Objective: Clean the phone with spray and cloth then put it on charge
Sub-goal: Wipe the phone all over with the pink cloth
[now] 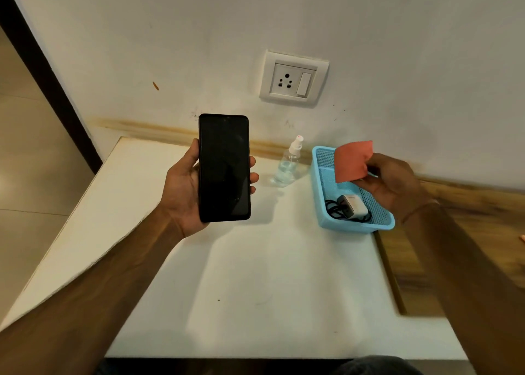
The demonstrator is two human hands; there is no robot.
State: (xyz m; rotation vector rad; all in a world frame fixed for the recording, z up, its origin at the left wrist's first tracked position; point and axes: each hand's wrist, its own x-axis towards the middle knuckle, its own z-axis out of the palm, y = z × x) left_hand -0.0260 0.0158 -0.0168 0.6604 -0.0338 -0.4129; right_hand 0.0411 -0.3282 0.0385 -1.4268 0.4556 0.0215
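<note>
Cleaning step in hand: phone and cloth are held, wipe not yet begun.

The phone (224, 167) is gripped by its edges in the left hand (183, 187), screen up, above the left of the bench (255, 275). A red cloth (353, 161) is pinched in the right hand (397, 184) over the blue basket (355, 227). The spray bottle (288, 164) stands untouched between them, by the far wall. Likely next: cloth brought across to the screen, or a hand freed for spraying. The charger (353, 205) lies in the basket.

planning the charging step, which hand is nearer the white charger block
Right. The right hand, holding the red cloth, hovers just right of the white charger block; the left hand, gripping the black phone, is far to its left.
</note>
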